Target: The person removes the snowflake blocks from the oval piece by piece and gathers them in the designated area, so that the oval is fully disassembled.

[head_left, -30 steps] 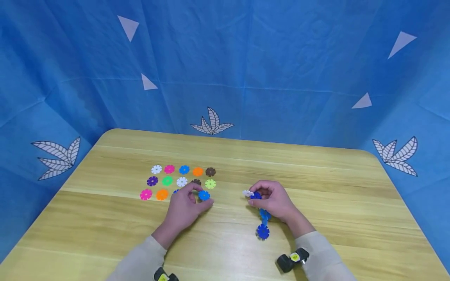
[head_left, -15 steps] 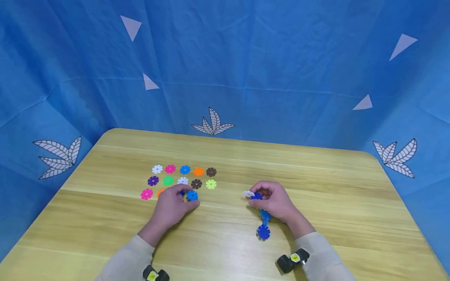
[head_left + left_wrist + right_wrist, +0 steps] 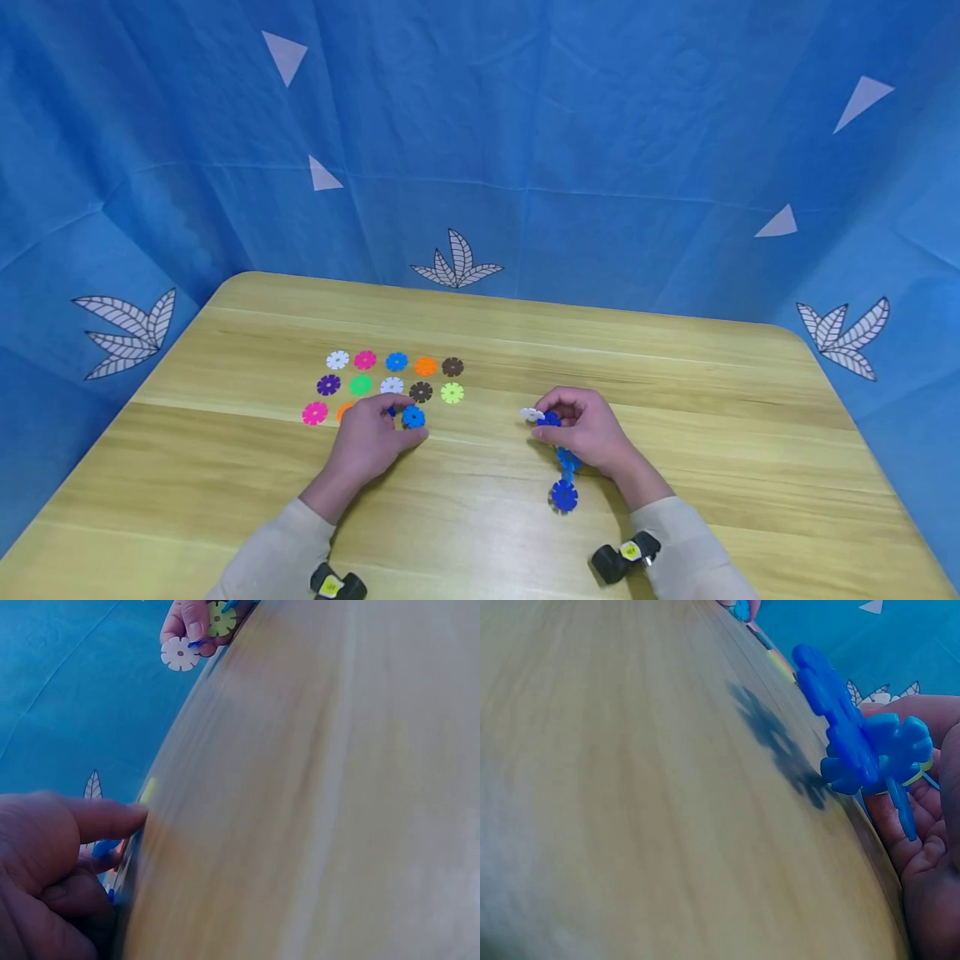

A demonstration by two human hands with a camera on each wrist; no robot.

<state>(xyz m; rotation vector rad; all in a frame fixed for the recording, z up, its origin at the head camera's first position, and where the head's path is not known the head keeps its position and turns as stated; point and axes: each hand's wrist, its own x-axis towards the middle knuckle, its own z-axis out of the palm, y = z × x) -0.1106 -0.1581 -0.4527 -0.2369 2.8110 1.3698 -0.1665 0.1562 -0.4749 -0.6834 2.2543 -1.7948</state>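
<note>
My left hand (image 3: 369, 442), at the near right end of the rows of notched plastic discs, pinches a light blue disc (image 3: 413, 417) by its edge between fingertips and thumb. A dark blue disc (image 3: 391, 412) shows partly behind those fingers. Further right, my right hand (image 3: 581, 425) grips a linked chain of slotted discs. Its white disc (image 3: 532, 414) sticks out past the fingertips, while a dark blue disc (image 3: 564, 496) hangs at the near end. A yellow-green disc (image 3: 222, 620) of the chain shows in the left wrist view. The fingers hide part of the chain.
Loose discs lie in rows on the wooden table (image 3: 480, 533), among them a pink disc (image 3: 315, 413), a green disc (image 3: 361, 384) and a lime disc (image 3: 452, 392). A blue cloth (image 3: 600, 150) hangs behind the table. Each wrist wears a black camera (image 3: 611, 564).
My left hand has moved a little left with the light blue disc, to the end of the near row, then stayed nearly still. The right hand keeps its place and its hold on the chain.
</note>
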